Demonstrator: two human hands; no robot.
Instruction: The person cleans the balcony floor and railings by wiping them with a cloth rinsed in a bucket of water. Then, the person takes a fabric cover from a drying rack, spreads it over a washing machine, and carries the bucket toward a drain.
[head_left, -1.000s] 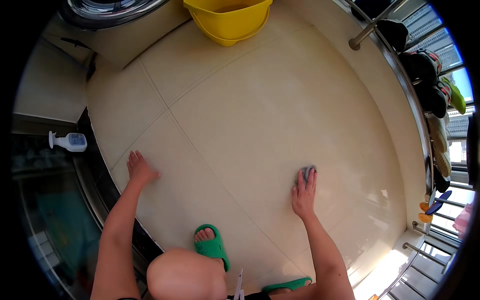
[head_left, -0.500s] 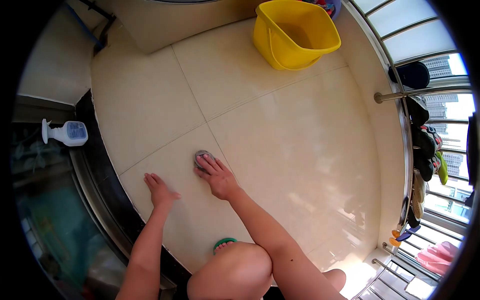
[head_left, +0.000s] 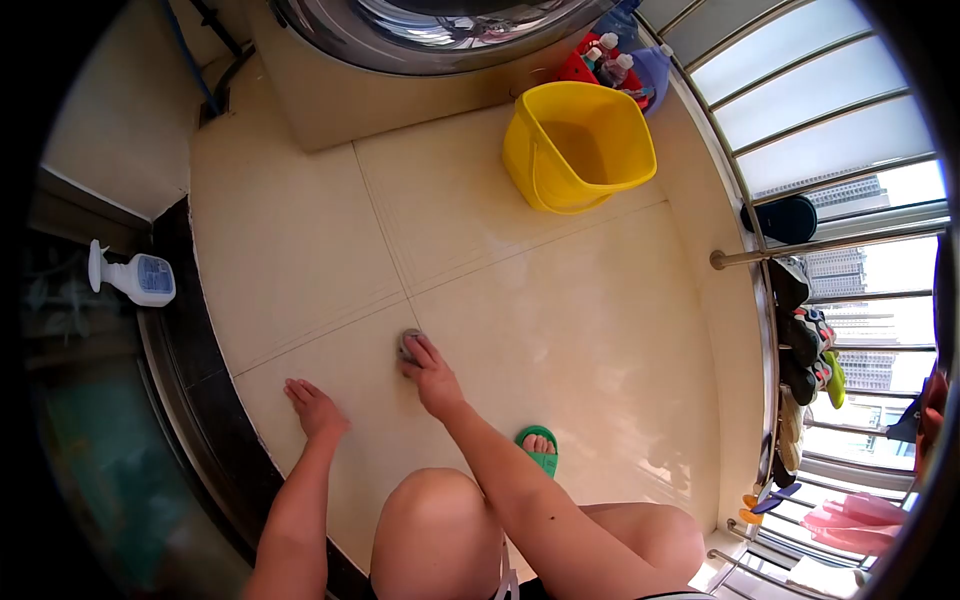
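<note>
A small grey scrubbing pad (head_left: 408,346) lies against the beige floor tiles (head_left: 290,250), just below the crossing of the tile joints. My right hand (head_left: 432,378) presses on it, its fingers covering the pad's right side. To the left, my left hand (head_left: 314,408) rests on the tiles with its fingers stretched out and nothing in it. A green slipper (head_left: 540,450) with my toes showing is to the right of my right forearm.
A yellow bucket (head_left: 545,165) stands before a washing machine (head_left: 440,105), beside a red basket of bottles (head_left: 610,68). A white spray bottle (head_left: 150,280) is at the left on the dark sill (head_left: 180,330). Shoes (head_left: 803,328) line the railing at the right.
The view has tilted up, showing more of the washing machine and basket. My right hand is still on the pad. The green slipper now shows to the right of my right forearm.
</note>
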